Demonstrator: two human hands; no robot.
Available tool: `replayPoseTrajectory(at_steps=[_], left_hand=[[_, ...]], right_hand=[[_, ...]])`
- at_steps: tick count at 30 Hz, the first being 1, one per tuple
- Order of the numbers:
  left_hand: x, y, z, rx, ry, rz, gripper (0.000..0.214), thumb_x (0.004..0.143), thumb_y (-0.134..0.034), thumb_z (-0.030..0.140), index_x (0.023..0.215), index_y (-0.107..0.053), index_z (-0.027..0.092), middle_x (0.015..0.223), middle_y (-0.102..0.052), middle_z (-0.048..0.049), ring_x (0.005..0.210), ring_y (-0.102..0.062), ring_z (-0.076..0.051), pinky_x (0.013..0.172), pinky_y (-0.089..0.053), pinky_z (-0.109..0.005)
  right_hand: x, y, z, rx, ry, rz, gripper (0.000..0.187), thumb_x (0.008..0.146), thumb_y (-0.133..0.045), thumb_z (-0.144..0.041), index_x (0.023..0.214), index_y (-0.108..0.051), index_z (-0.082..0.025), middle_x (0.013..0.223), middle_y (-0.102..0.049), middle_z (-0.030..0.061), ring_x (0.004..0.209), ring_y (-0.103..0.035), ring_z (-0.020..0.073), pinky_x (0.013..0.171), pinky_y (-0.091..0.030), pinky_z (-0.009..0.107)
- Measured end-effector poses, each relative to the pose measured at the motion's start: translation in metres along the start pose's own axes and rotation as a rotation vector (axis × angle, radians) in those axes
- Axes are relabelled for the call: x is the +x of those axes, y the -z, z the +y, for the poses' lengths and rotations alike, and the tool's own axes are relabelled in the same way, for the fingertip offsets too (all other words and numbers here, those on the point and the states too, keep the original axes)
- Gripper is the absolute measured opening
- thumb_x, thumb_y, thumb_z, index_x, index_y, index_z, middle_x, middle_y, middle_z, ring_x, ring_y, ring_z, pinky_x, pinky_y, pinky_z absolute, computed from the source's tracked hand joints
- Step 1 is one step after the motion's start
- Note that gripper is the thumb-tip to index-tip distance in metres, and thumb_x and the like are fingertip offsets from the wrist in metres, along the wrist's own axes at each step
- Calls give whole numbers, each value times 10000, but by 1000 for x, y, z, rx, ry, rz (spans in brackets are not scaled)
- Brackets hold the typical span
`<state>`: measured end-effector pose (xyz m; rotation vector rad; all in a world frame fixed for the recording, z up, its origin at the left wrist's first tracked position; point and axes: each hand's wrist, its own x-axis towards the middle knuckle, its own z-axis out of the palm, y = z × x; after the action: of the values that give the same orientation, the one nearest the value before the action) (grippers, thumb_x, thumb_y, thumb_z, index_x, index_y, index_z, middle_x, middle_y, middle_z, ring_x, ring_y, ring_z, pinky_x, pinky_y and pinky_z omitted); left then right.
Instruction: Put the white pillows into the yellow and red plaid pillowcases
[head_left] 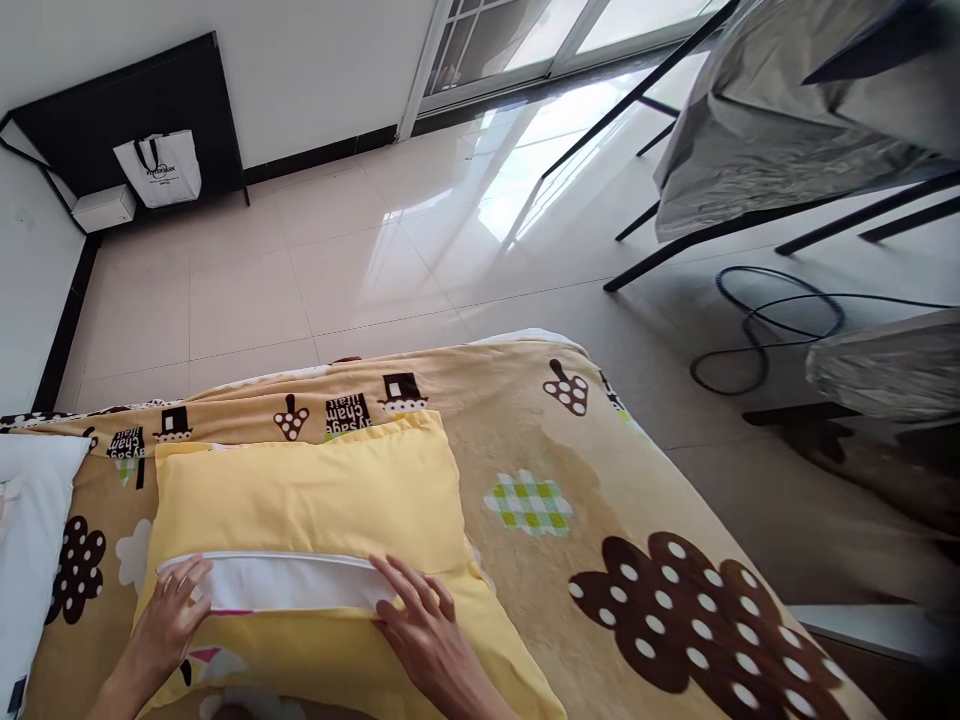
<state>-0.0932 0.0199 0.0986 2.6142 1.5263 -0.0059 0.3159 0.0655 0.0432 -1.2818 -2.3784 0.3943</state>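
A yellow pillowcase (315, 495) lies on a tan blanket (645, 520) printed with brown spotted shapes. A white pillow (289, 582) shows through the case's opening as a white strip. My left hand (171, 618) rests on the left end of that strip, fingers curled onto the white fabric and the edge of the case. My right hand (420, 625) lies flat on the right end of the strip, fingers stretched out and pressing down on the case.
A second white pillow (30, 540) lies at the blanket's left edge. Glossy floor tiles (315, 260) stretch beyond the bed. A white tote bag (159, 168) hangs at a black frame. Black-legged covered furniture (757, 130) and a coiled black cable (765, 325) stand at the right.
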Motion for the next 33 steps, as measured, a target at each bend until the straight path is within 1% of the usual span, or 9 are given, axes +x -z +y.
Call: replayPoseTrajectory(at_steps=[3, 7, 10, 13, 17, 21, 25, 29, 33], left_hand=[[21, -4, 1, -41, 54, 61, 243, 888, -428, 83, 866, -638, 204, 1454, -503, -105, 1376, -409, -258, 1049, -399, -423], [57, -19, -3, -121, 96, 38, 296, 895, -383, 78, 960, -644, 204, 1211, -682, -100, 1099, -634, -213, 841, -512, -344], [74, -16, -1, -126, 78, 8, 348, 879, -342, 43, 973, -640, 196, 974, -725, -81, 874, -673, -200, 737, -512, -330], [72, 0, 11, -71, -22, 84, 347, 878, -327, 53, 982, -631, 184, 932, -703, -100, 902, -653, -230, 804, -507, -381], [47, 11, 26, -211, -99, 55, 285, 930, -396, 175, 1134, -593, 193, 1117, -685, -115, 1118, -604, -234, 943, -492, -369], [38, -1, 22, -335, 164, -244, 293, 975, -328, 238, 995, -620, 221, 875, -714, -60, 865, -675, -197, 740, -506, -280], [61, -15, 11, -247, 373, -485, 312, 974, -315, 278, 1003, -616, 200, 769, -700, -63, 751, -677, -240, 663, -444, -291], [82, -15, 6, -266, 455, -527, 299, 975, -323, 293, 940, -606, 205, 782, -698, -62, 775, -676, -246, 661, -404, -280], [72, -15, 7, -341, 488, -424, 306, 983, -359, 335, 837, -599, 215, 739, -686, -24, 727, -669, -199, 626, -405, -249]], right_hand=[[8, -10, 13, 45, -30, -54, 230, 966, -441, -226, 870, -649, -248, 1390, -581, 62, 1318, -480, 257, 984, -349, 430], [18, -25, 28, 303, -201, -111, 334, 997, -366, -311, 957, -692, -251, 1209, -699, 74, 1107, -639, 225, 886, -438, 379], [23, -25, 38, 493, -393, -118, 418, 986, -356, -446, 969, -721, -243, 1048, -747, 64, 944, -678, 244, 838, -477, 370], [28, -18, 45, 654, -556, -181, 551, 938, -367, -608, 808, -727, -211, 793, -731, 52, 743, -656, 244, 716, -500, 346], [25, -14, 48, 824, -583, -211, 538, 887, -443, -666, 936, -741, -221, 1003, -740, 75, 959, -657, 275, 873, -499, 366], [15, -22, 39, 742, -506, -220, 509, 921, -407, -633, 909, -729, -238, 1074, -725, 90, 1056, -636, 279, 962, -453, 402], [14, -28, 28, 429, -319, -134, 390, 1002, -362, -427, 851, -669, -241, 1012, -710, 59, 976, -625, 228, 871, -440, 379], [23, -33, 19, 74, -270, -13, 326, 999, -385, -265, 757, -599, -223, 798, -643, 27, 757, -564, 187, 713, -399, 323], [25, -39, 16, 21, -209, 85, 289, 988, -419, -253, 755, -586, -221, 793, -622, 22, 753, -551, 177, 725, -393, 311]])
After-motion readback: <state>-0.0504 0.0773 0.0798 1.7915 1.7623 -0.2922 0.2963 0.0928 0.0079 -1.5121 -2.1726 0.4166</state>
